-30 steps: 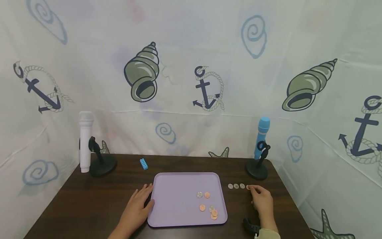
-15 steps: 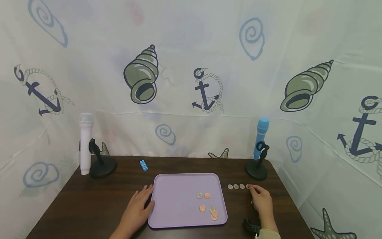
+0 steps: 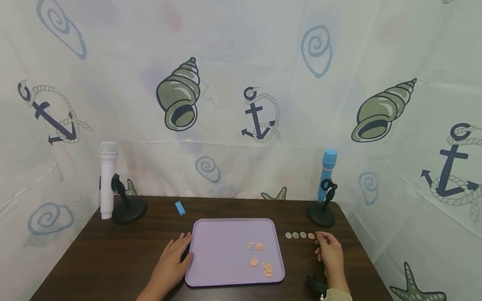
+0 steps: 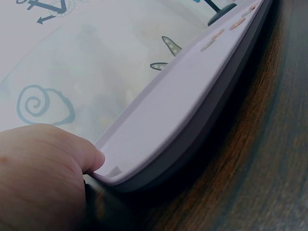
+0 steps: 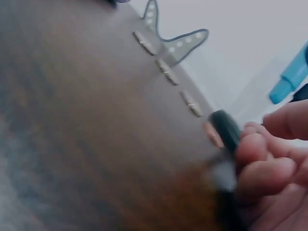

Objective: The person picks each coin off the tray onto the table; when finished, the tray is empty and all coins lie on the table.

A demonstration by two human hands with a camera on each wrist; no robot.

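Change: the right hand (image 3: pixel 330 253) has drawn back a little from the copper coin (image 3: pixel 311 236), which it touched a second ago; the coin now lies uncovered at the right end of the row.
Right grip: fingers loosely curled, holding nothing, fingertips just beside the copper coin.
Left grip: the left hand (image 3: pixel 172 260) rests flat on the counter (image 3: pixel 113 255), fingers relaxed, touching the left edge of the purple tray (image 3: pixel 222 251).
Coin row: three silver coins (image 3: pixel 295 235) and the copper one in a line on the counter, between the tray and the right hand.
Tray: holds six loose coins (image 3: pixel 261 259) in its right half.
Behind: white microphone (image 3: pixel 107 184) far left, blue microphone (image 3: pixel 326 173) far right, small blue brick (image 3: pixel 180 207).
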